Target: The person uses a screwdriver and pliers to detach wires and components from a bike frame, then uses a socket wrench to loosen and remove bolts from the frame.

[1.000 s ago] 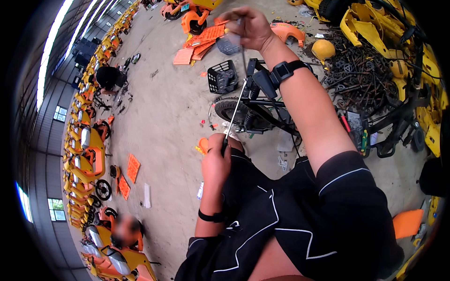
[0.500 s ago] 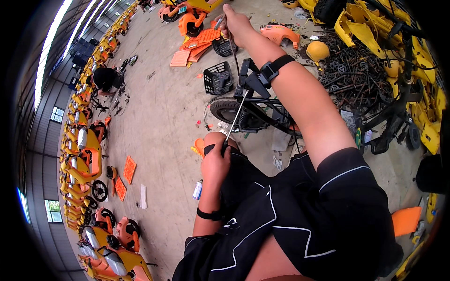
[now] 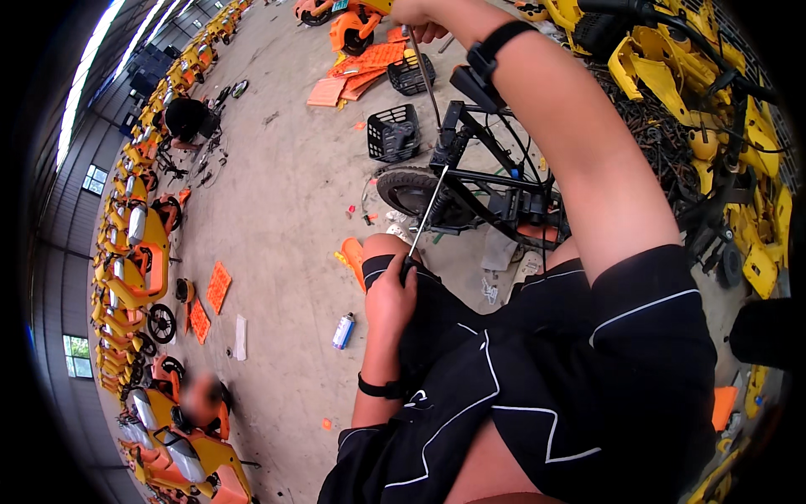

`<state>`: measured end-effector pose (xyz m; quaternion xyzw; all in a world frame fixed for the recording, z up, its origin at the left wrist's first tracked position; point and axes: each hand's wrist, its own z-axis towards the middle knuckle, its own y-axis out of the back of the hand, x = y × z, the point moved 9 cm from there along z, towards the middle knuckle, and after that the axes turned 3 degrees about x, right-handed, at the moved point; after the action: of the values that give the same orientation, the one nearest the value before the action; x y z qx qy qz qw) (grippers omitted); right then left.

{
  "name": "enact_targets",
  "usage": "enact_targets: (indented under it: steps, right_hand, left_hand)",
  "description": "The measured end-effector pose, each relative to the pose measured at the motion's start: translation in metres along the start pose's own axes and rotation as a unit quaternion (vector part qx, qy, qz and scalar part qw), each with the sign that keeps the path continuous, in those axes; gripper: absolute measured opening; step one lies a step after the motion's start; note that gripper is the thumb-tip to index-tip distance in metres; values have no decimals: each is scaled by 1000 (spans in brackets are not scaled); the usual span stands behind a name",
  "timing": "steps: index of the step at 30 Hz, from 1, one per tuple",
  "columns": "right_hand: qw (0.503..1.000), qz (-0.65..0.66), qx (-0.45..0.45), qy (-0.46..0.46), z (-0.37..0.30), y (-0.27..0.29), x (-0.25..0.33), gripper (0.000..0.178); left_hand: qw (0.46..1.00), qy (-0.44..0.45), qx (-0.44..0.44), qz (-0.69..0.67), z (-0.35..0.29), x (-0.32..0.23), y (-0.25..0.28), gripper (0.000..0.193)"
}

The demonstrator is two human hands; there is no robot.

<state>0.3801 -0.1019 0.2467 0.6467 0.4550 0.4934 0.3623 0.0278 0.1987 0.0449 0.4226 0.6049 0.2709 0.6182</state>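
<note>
My left hand (image 3: 393, 292) rests by my left knee, closed round the black handle of a long screwdriver (image 3: 430, 210). Its thin silver shaft slants up to the black frame (image 3: 487, 178) of a partly stripped two-wheeler, where the tip meets the metal. Over the frame's far end, my right hand (image 3: 422, 18) has its fingers curled round the top of a long metal rod (image 3: 426, 80). The rod's lower end reaches the upright tube of the frame; how it joins there is not clear. A black tyre (image 3: 407, 191) shows under the frame.
Black baskets (image 3: 393, 133) and orange panels (image 3: 357, 74) lie beyond the frame. Yellow body parts (image 3: 659, 63) and dark metal pieces are heaped on the right. A spray can (image 3: 343, 331) stands left of me. Yellow scooters (image 3: 134, 252) line the left; a person (image 3: 186, 122) crouches nearby.
My right hand has moved up and slightly right, partly out of view, with the rod's top. The left hand keeps its grip on the screwdriver. The whole view has shifted slightly.
</note>
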Motion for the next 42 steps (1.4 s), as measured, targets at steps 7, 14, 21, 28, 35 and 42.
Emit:
enact_targets:
  steps: [7,14,21,28,35,42]
  right_hand:
    - [960,-272,-9,-68,-90,4,73,27]
    - [920,-320,-152,-167,-53,-18,59,31]
    - [658,-665,-248,-251,1,-42,65,20]
    - [841,-384,-379,-50,-46,-35,110,16]
    - [807,-167,-522,219,-143,-26,112,9]
    - [739,15,-580,342,-171,-12,83,14]
  left_hand:
    - [1000,11,6,-16,-10,-6,3,38]
    - [1000,-21,-4,-12,-5,-6,-6,36]
    - [999,-41,19,-19,-8,-15,-5,37]
    - [999,-30,-1,-21,-11,4,-5,38]
    - [998,-41,21,-30,-5,-15,-9,39]
    - [999,-34,11,-3,-11,-6,1,40]
